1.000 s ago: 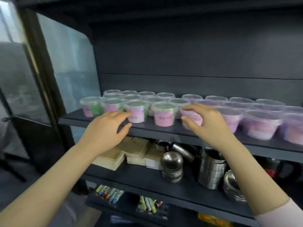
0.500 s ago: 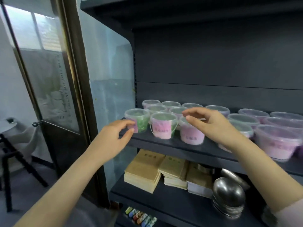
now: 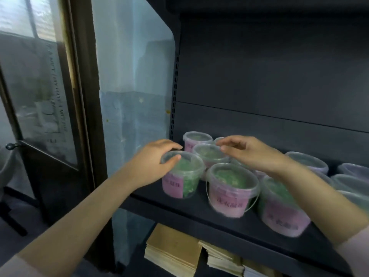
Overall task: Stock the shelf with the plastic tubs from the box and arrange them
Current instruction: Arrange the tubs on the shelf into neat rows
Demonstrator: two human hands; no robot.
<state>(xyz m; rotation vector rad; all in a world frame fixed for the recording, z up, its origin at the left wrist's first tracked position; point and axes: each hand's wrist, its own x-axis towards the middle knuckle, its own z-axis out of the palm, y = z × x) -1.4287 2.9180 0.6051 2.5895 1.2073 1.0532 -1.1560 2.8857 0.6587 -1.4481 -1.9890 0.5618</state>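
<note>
Several plastic tubs stood in rows at the left end of the shelf: clear walls and lids, pink labels, green contents. Step, judged: arranging. The left hand gripped the front-left tub by its lid rim; the right hand hovered loose-fingered, holding nothing. Next: squaring that tub with its row.
</note>
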